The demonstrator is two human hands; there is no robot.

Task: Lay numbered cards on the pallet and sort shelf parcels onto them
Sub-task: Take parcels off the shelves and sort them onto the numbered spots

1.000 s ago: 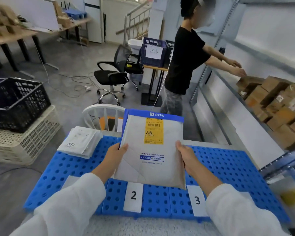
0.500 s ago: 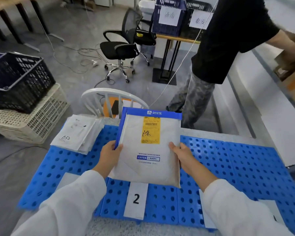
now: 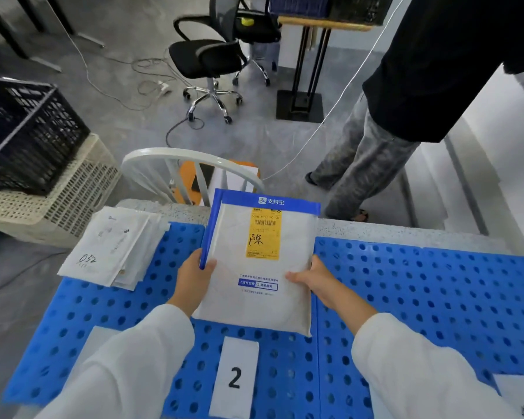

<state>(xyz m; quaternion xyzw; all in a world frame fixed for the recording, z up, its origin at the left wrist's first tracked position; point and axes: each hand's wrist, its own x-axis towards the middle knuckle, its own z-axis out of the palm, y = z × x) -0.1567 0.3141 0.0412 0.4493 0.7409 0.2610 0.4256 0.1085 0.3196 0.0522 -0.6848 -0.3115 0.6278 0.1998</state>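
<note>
A grey flat parcel (image 3: 260, 267) with a blue top band and a yellow label sits low over the blue perforated pallet (image 3: 421, 291), just beyond the white card marked 2 (image 3: 235, 378). My left hand (image 3: 195, 278) grips its left edge, thumb on top. My right hand (image 3: 313, 279) grips its right edge. A stack of white parcels (image 3: 112, 246), one marked 032, lies at the pallet's far left. Part of another card (image 3: 516, 394) shows at the lower right, and a third card (image 3: 96, 337) peeks out beside my left sleeve.
A white chair back (image 3: 176, 155) stands just beyond the pallet. A dark crate (image 3: 25, 131) sits on a cream crate (image 3: 73, 195) to the left. A person in dark top (image 3: 436, 71) stands at the right. An office chair (image 3: 206, 58) and floor cables lie farther off.
The view has tilted down and to the left. The parcel in both hands has sunk closer to the pallet above card 2. The card at the right has slid toward the frame's edge.
</note>
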